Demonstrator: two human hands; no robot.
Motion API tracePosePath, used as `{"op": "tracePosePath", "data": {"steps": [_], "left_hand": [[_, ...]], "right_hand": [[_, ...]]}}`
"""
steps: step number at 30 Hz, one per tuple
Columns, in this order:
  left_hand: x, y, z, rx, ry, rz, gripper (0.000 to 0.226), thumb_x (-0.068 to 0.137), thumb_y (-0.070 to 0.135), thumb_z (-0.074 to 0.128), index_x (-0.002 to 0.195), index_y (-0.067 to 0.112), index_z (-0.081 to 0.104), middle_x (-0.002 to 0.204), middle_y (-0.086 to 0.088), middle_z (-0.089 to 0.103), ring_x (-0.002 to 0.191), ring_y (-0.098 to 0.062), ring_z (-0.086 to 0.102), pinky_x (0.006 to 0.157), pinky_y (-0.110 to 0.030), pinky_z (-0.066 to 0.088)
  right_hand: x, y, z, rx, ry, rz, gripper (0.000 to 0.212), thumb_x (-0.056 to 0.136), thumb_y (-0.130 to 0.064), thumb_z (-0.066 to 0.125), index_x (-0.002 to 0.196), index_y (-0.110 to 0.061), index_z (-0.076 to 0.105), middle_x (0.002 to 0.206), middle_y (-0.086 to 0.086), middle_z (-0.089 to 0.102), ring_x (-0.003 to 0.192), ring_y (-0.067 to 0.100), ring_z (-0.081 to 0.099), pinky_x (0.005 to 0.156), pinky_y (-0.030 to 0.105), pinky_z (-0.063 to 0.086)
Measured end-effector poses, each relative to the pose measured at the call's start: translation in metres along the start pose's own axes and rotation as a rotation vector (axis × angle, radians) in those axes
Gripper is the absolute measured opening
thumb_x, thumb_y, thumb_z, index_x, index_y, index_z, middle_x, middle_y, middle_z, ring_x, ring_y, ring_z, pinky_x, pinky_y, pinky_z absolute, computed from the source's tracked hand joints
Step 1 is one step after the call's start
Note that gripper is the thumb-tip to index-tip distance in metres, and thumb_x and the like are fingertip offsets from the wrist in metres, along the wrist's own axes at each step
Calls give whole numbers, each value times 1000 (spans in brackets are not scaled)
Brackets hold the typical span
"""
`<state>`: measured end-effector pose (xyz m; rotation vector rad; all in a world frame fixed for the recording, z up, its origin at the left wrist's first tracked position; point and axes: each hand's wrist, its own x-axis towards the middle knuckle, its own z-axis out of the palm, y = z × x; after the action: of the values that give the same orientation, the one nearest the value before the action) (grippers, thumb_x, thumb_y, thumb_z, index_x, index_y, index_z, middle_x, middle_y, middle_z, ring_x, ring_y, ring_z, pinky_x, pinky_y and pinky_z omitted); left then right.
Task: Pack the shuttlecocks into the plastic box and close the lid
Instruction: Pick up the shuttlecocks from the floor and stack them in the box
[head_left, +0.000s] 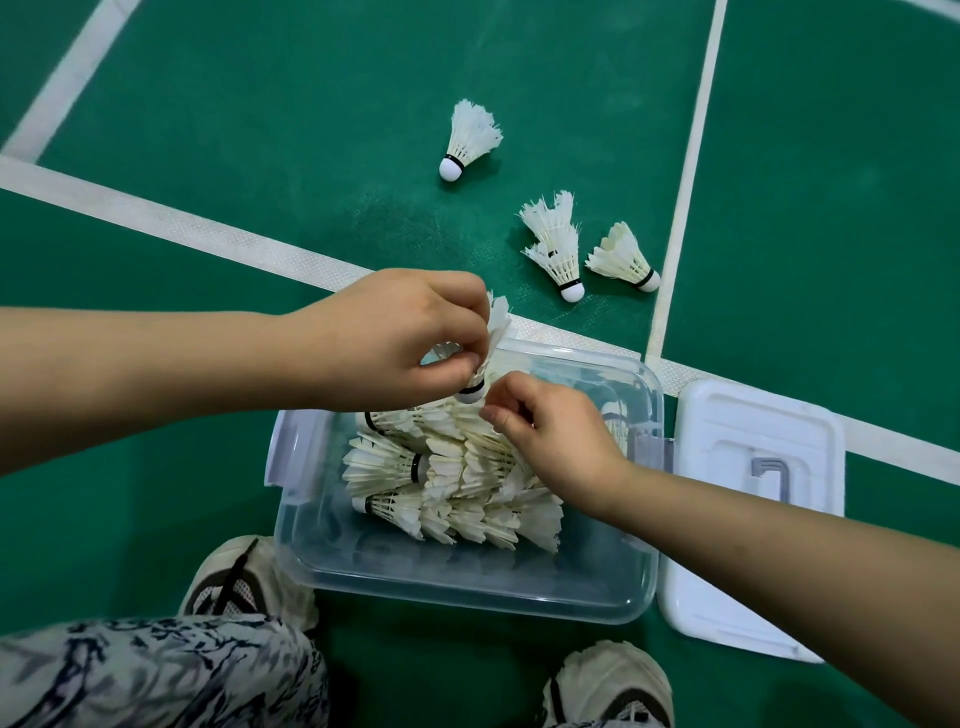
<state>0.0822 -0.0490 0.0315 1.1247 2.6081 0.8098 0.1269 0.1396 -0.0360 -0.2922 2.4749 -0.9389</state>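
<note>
A clear plastic box stands open on the green floor, with several white shuttlecocks heaped inside. My left hand hovers over the box's far edge, fingers closed on a shuttlecock with its cork pointing down. My right hand reaches into the box from the right, fingers pinched among the feathers of the pile; whether it grips one is unclear. The white lid lies flat on the floor right of the box. Three shuttlecocks cluster on the floor beyond the box, and a single shuttlecock lies farther away.
White court lines cross the green floor beyond the box and along its right side. My two shoes and a patterned trouser leg are at the near edge, close to the box.
</note>
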Motion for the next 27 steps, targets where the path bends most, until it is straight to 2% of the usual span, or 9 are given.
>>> {"op": "tracePosePath", "data": {"steps": [5, 8, 11, 14, 17, 20, 23, 25, 27], "left_hand": [[5, 4, 0, 0, 4, 47, 31, 81, 29, 42, 75, 13, 67, 82, 0, 60, 65, -20, 58, 61, -26, 38], [6, 6, 1, 2, -6, 70, 29, 81, 27, 43, 74, 14, 67, 80, 1, 60, 63, -18, 56, 59, -20, 35], [7, 9, 2, -4, -31, 107, 27, 81, 26, 44, 74, 13, 67, 80, 0, 60, 63, -16, 53, 59, -24, 37], [8, 17, 6, 12, -85, 178, 25, 82, 25, 44, 76, 13, 66, 81, 0, 59, 61, -14, 49, 58, -25, 37], [10, 26, 9, 33, -118, 256, 21, 82, 22, 46, 75, 12, 64, 79, -2, 59, 57, -17, 50, 54, -26, 40], [14, 32, 13, 57, -132, 302, 21, 83, 20, 47, 74, 10, 62, 77, -4, 58, 56, -21, 50, 53, -26, 43], [18, 32, 18, 97, -134, 341, 23, 85, 20, 46, 74, 7, 62, 78, -7, 59, 63, -25, 54, 60, -31, 48], [20, 30, 19, 147, -123, 376, 22, 86, 22, 46, 79, 9, 62, 87, -8, 61, 77, -27, 58, 75, -36, 44], [21, 26, 17, 171, -104, 374, 19, 86, 23, 45, 91, 13, 61, 99, -7, 60, 93, -25, 55, 85, -33, 38]], "right_hand": [[-4, 0, -6, 52, 59, 24, 18, 83, -44, 59, 84, -29, 50, 72, -9, 56, 71, 17, 55, 66, 35, 45], [-11, -1, -14, 130, 153, 24, 25, 82, -39, 62, 92, -31, 41, 73, -8, 54, 65, 16, 54, 64, 36, 45], [-18, -1, -24, 160, 235, -19, 36, 82, -31, 65, 106, -34, 39, 77, -9, 52, 60, 11, 51, 62, 32, 44], [-22, 0, -36, 88, 292, -117, 45, 79, -38, 62, 117, -42, 38, 83, -17, 47, 66, 7, 50, 63, 28, 45], [-28, 3, -41, -18, 300, -227, 27, 81, -47, 50, 107, -41, 45, 84, -21, 39, 69, -4, 45, 65, 26, 43], [-33, 9, -41, -61, 319, -258, 14, 82, -45, 47, 89, -33, 50, 84, -13, 43, 71, 1, 40, 64, 27, 42], [-38, 13, -43, -66, 338, -257, 13, 83, -41, 47, 84, -30, 53, 83, -11, 45, 70, 4, 41, 62, 30, 44], [-42, 15, -47, -58, 361, -240, 17, 84, -40, 48, 81, -25, 57, 81, -11, 45, 68, 4, 42, 62, 29, 42], [-46, 18, -50, -48, 385, -204, 19, 83, -39, 48, 78, -23, 57, 77, -12, 44, 65, 4, 40, 59, 24, 38]]}}
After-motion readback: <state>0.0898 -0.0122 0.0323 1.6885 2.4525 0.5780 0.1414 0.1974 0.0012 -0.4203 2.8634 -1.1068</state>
